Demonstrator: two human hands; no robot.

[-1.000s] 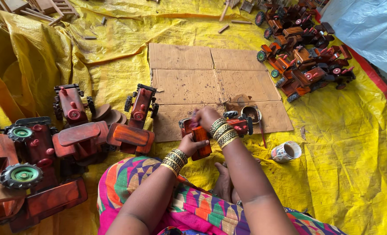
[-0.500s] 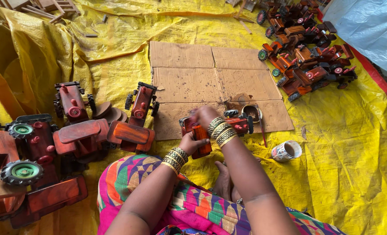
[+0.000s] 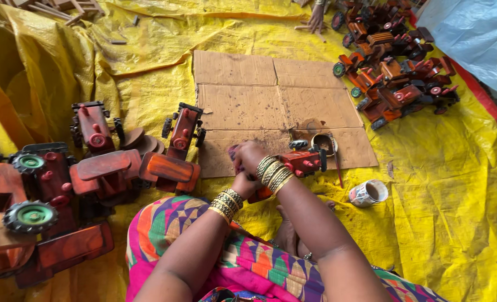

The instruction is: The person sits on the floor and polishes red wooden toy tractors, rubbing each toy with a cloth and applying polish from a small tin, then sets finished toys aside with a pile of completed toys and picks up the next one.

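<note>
Both hands meet over a small red toy tractor (image 3: 293, 165) at the near edge of a flattened cardboard sheet (image 3: 276, 100). Her right hand (image 3: 251, 157) lies on top of the toy, fingers curled down over it, wrist stacked with gold and green bangles (image 3: 273, 172). Her left hand (image 3: 242, 184) comes in from below and closes on the toy's near end; its wrist carries gold bangles too. Only the toy's red body and a dark wheel at its far end show past the fingers.

Just beyond the toy, on the cardboard, sits a small dark bowl (image 3: 322, 143) with a thin stick or brush beside it. A little printed cup (image 3: 369, 193) lies on its side on the yellow tarp (image 3: 438, 184), to the right of the hands and apart from them.

To the left stand larger red tractors (image 3: 92, 126), some with green-centred wheels (image 3: 31, 215), along with one more tractor (image 3: 182, 127) near the cardboard's left edge. A pile of small red tractors (image 3: 396, 84) lies at the far right of the tarp. At the top edge another person's hand (image 3: 316, 19) rests on the tarp. A colourful patterned garment (image 3: 248, 263) covers the lap below the arms. A blue sheet (image 3: 477, 39) covers the upper right corner.
</note>
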